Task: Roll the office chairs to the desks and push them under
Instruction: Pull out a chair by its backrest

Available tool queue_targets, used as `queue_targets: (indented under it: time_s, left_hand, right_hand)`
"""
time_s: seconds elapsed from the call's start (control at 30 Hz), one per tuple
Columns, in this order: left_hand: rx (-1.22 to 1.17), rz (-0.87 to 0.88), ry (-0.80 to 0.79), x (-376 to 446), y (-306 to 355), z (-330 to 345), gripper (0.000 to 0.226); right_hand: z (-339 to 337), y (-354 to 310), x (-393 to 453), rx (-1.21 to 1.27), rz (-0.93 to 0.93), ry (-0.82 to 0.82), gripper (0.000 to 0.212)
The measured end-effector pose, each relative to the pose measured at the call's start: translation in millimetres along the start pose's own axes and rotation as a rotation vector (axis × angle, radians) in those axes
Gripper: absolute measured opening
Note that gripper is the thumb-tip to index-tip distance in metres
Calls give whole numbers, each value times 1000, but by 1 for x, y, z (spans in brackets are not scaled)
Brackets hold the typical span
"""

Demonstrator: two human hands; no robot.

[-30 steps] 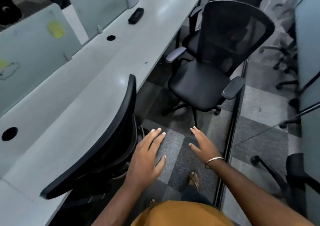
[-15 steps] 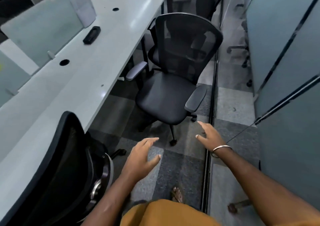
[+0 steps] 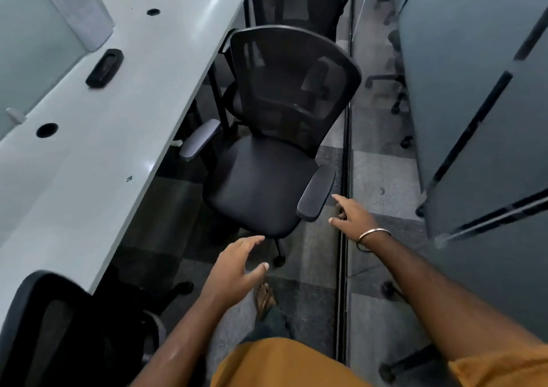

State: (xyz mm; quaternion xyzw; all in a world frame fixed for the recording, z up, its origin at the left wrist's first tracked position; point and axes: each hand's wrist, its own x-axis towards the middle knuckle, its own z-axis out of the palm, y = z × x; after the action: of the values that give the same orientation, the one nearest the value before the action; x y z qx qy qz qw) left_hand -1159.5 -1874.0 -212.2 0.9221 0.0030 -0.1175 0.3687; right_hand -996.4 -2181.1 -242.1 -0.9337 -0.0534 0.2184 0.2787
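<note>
- Office chair (image 3: 267,161) in black, with a mesh back, padded fabric seat and grey armrests, stands in the aisle beside the counter (image 3: 98,149), its seat not under it; its nearer armrest (image 3: 315,192) points toward me.
- My right hand (image 3: 354,219) hovers just beside that armrest, fingers (image 3: 338,198) spread wide and straight, holding nothing; I cannot tell whether a fingertip touches the pad. A thin metal bangle (image 3: 372,235) circles the wrist.
- My left hand (image 3: 237,265) hangs in front of the seat's front edge, fingers loosely spread and a little bent, thumb apart, gripping nothing.
- A second mesh-backed chair (image 3: 296,1) stands right behind the first, close against the counter's edge.
- A third black chair (image 3: 44,327) sits at lower left, its curved back against the counter.
- The counter is smooth, glossy pale grey, with round cable holes (image 3: 47,129) and a flat black oblong object (image 3: 104,67) lying on it; frosted divider panels (image 3: 35,51) rise behind.
- Carpet floor (image 3: 379,179) shows a grey checker pattern, split by a dark metal strip.
- Grey partition panels (image 3: 474,105) with dark trim line my right side.
- No writing is readable anywhere.
</note>
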Motion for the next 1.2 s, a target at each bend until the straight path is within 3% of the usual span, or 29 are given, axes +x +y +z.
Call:
queue_targets:
  time_s: [0.27,0.5,0.6,0.73,0.87,1.03,1.2]
  left_hand:
    - [-49,52,30,98,-2,-27,59]
    - [-39,49,73,143,4,-49,57]
    - [-51,19,88,157,5,-53,57]
    - [-36,-7,74,174,10,-49,60]
    - [-38,-56,74,192,28,-37,61]
    - [-50,-107,60,218,53,-19,62]
    - [-73,-137,72,241,70,-3,61]
  right_hand:
    - [-66,-17,86,-93,55,-143,47]
    - [-114,-35,147,-309,53,-306,48]
    - [-139,-38,179,-321,101,-168,48]
    - [-177,-33,215,-211,189,139,61]
    - [-215,-28,251,-39,125,305,69]
    - [-243,-32,297,77,21,328,50]
    - [-246,-32,342,194,66,318,48]
